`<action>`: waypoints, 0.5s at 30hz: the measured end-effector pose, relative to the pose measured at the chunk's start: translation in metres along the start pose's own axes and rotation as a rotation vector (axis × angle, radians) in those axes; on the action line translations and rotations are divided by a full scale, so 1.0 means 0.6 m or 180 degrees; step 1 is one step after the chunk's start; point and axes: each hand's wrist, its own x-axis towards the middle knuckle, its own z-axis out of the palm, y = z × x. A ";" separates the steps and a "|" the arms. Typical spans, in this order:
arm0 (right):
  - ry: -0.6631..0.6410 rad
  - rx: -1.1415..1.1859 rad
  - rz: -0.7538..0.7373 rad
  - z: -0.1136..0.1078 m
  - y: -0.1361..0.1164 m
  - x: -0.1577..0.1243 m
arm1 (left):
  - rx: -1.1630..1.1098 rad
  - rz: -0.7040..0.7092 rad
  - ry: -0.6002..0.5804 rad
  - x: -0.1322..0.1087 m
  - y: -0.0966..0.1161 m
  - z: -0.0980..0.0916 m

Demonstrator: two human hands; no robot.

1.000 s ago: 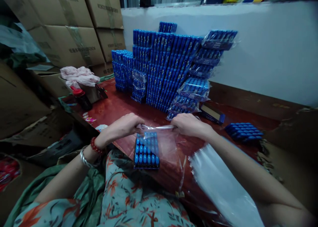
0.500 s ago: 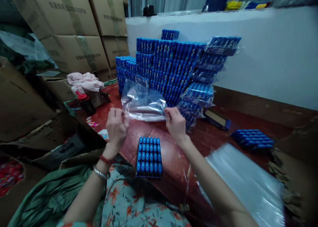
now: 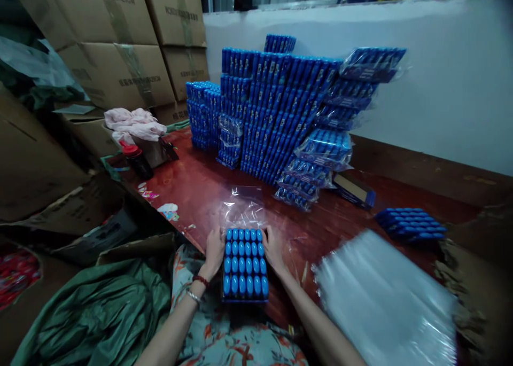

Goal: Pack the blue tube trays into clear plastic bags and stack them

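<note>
A pack of blue capsule-shaped pieces in rows (image 3: 245,264) lies at the table's near edge. At its far left corner is my left hand (image 3: 215,247), closed on the edge of a clear plastic bag (image 3: 241,203). My right hand (image 3: 272,246) grips the bag's edge at the far right corner. The bag extends away from me over the table, its mouth at the pack's far end. The fingertips are partly hidden by the bag and pack.
Blue packs (image 3: 276,104) stand piled on the red table (image 3: 188,179), with bagged ones (image 3: 324,147) at their right. Clear bags (image 3: 385,296) and another blue pack (image 3: 411,223) lie right. A red-capped bottle (image 3: 137,160) and cartons (image 3: 120,77) are left.
Both hands have come nearer to me and closer together, bringing the clear bag down to the far end of the blue pack. The view has shifted slightly.
</note>
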 end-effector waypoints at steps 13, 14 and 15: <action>0.0297 0.0290 0.0856 -0.057 0.022 -0.114 | -0.0567 -0.0396 -0.0186 -0.118 0.025 0.017; 0.0292 0.0289 0.0886 -0.058 0.027 -0.106 | -0.0580 -0.0420 -0.0170 -0.114 0.024 0.018; 0.0262 0.0296 0.0905 -0.057 0.033 -0.099 | -0.0586 -0.0439 -0.0157 -0.109 0.023 0.020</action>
